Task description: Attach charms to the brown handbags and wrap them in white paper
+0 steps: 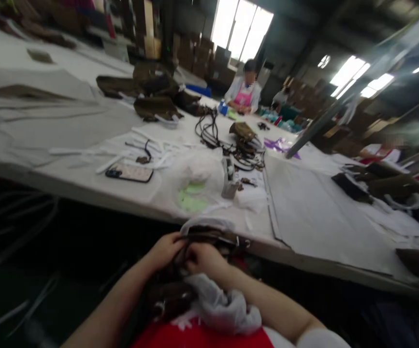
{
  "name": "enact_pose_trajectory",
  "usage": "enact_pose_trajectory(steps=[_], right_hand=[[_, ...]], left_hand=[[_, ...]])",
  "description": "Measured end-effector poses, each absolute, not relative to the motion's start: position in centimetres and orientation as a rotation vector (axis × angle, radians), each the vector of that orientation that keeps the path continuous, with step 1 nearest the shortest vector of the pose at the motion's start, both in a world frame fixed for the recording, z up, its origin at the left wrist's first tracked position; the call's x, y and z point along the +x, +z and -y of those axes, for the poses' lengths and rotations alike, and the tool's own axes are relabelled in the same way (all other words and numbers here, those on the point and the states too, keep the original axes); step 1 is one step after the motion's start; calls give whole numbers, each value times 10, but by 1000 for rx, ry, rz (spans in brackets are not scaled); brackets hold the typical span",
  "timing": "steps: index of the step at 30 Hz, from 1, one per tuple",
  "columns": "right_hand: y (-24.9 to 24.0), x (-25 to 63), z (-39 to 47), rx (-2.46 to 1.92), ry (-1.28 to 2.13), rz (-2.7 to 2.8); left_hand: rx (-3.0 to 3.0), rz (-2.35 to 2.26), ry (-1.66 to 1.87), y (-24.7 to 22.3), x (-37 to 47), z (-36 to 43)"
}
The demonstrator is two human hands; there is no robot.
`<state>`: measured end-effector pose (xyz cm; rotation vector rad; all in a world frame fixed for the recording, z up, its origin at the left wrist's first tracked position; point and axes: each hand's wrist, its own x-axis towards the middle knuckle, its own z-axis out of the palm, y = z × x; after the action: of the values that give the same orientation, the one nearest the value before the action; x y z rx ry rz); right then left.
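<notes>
A dark brown bag [214, 235] with a metal ring is at my lap, against the table's front edge. My left hand [167, 249] is closed on its left edge, where a dark strap runs. Beside it, my right hand [205, 257] is curled in at the same bag, with its fingertips hidden. A white wrapped loop [209, 222] arches over the bag's far side. Crumpled pale wrapping [225, 307] hangs below my right wrist. Motion blurs the bag's details.
On the white table [75, 186] lie a phone [129, 172], a clear plastic bag [195, 181] with green pieces, a small grey device [228, 176] and black cords [209, 130]. Brown bags [154, 92] are piled farther back. A slanted pole [318, 118] stands right. A co-worker [243, 92] sits across.
</notes>
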<state>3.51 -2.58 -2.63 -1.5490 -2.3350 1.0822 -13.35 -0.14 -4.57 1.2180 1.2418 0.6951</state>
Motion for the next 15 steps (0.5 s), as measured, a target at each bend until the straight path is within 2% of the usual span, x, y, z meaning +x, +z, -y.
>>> enact_pose_trajectory(steps=[6,15], right_hand=[[-26,36,38,-1623,1043,2374],[-6,23,69,-1499,865,2463]], left_hand=[[1097,-1298,668,-55,-137,11],[995,-1253,726,-36,-150,53]])
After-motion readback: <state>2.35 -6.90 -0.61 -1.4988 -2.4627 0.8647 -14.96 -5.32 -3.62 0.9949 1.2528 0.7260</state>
